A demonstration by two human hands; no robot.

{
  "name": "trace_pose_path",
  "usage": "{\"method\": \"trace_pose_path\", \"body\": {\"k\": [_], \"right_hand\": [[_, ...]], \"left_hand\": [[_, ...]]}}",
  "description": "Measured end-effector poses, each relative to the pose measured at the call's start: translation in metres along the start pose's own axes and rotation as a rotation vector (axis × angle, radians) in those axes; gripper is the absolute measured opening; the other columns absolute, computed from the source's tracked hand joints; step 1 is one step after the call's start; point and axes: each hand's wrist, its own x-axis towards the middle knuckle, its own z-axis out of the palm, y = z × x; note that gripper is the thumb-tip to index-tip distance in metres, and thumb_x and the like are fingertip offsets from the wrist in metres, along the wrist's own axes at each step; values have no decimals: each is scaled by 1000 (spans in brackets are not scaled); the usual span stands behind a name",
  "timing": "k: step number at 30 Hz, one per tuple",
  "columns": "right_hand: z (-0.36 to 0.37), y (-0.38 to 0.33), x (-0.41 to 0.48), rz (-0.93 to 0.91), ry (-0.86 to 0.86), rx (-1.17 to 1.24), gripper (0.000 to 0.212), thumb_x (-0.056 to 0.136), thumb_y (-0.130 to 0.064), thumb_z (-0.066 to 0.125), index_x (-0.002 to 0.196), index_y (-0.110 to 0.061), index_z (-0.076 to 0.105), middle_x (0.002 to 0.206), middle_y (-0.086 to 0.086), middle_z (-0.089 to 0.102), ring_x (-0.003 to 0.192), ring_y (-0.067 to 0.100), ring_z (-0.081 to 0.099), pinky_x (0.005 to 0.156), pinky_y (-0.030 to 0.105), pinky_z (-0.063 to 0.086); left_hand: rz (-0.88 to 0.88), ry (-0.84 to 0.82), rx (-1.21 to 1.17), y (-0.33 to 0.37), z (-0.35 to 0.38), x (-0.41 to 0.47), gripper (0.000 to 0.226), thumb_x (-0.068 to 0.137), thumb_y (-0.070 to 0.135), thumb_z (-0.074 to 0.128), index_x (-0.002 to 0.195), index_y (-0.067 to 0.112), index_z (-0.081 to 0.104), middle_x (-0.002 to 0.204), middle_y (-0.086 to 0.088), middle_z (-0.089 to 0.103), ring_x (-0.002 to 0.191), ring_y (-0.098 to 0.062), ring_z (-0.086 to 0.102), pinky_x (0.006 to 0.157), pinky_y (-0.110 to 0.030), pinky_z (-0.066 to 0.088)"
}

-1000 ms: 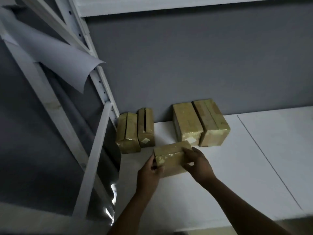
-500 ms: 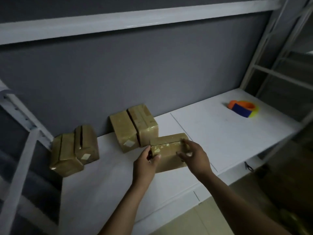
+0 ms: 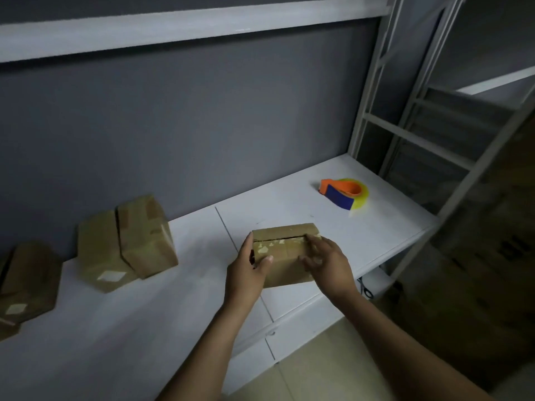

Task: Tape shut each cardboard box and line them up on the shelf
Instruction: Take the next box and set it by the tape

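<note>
Left hand (image 3: 249, 270) grips the cardboard box (image 3: 285, 256) on the shelf (image 3: 173, 314), right hand (image 3: 325, 263) rests loose-fingered on its apparently unsealed seam; taping likely comes next, needing the tape dispenser (image 3: 344, 195) at two o'clock.

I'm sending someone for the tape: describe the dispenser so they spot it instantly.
On the white shelf, go to its right end by the metal frame. The tape dispenser lies there alone, orange, blue and yellow, the only bright thing; the rest are brown cardboard boxes.
</note>
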Motion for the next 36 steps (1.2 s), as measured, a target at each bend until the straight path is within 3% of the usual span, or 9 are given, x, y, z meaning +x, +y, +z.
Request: {"method": "trace_pose_path", "body": {"k": [12,15,19,24,26,28,31,34,36], "right_hand": [[-40,79,164,54,-77,-15,43,89,-35,59,132,-27,54,132,-1,55,113,19,55,99,36,46],[-46,94,200,74,-95,-16,44,89,-31,60,132,-27,54,131,-2,57,115,19,55,98,34,45],[-45,114,240,68,-193,-15,46,89,-30,61,133,-25,52,126,-2,60,111,17,57,93,29,46],[-43,136,297,-44,-385,-19,46,89,-24,62,134,-15,52,128,5,58,116,21,55,94,23,41],[-42,145,317,-93,-474,-35,51,87,-30,59,135,-14,50,136,8,52,124,26,49,103,33,40],[-41,155,334,-201,-517,-133,58,85,-37,55,137,-14,46,142,10,45,130,27,43,107,32,33],[-40,167,350,-321,-594,-212,59,90,-32,58,142,-14,37,149,10,35,138,25,31,111,30,23],[-35,178,358,-391,-677,-269,65,92,-36,55,148,-23,26,157,6,15,144,24,16,115,35,21],[-33,182,361,-414,-711,-281,67,92,-39,54,150,-27,21,159,5,5,145,25,11,114,38,23]], "left_hand": [[-63,-91,35,20,109,154,68,81,35,71,142,26,40,130,3,58,115,-15,57,95,-28,47],[-95,-99,34,26,130,188,69,80,32,72,141,26,41,128,3,60,113,-14,58,93,-25,46],[-135,-67,62,29,152,218,72,81,31,72,144,26,36,130,2,58,116,-16,56,86,-19,40],[-162,-16,20,25,175,234,80,77,49,67,146,29,32,134,2,55,118,-18,55,95,-30,46],[-185,53,21,30,186,236,77,78,48,68,145,26,36,134,3,54,118,-16,53,94,-23,42],[-205,131,-5,38,199,236,74,74,54,65,139,28,39,126,9,53,112,-9,51,87,-12,37],[-263,225,-24,46,217,230,64,72,52,58,129,36,37,116,13,52,104,-9,55,75,0,37],[-297,287,102,43,230,227,61,81,43,62,136,25,43,122,-2,61,104,-20,60,85,-24,48],[-348,291,220,43,234,227,62,85,30,67,139,15,43,126,-12,58,109,-26,57,90,-33,46]]}}
